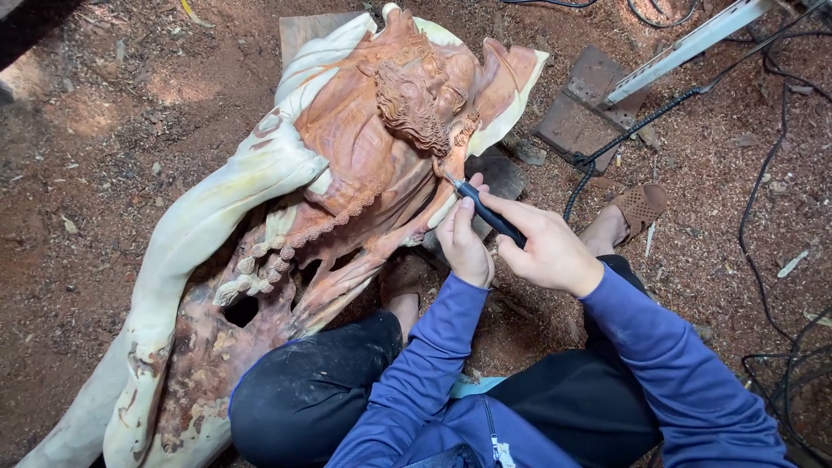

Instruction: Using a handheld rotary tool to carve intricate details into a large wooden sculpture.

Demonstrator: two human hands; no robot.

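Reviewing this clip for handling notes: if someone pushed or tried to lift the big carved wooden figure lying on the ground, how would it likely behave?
The carved wooden figure is probably heavy and stiff: it looks like one thick, long solid piece. It likely would not roll, lying broad on the sawdust-covered ground. Thin carved details near the rotary tool look fragile.

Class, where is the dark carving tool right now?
In the head view, the carving tool sits right of centre, gripped by the right hand and steadied by the left hand, its tip against the wooden sculpture.
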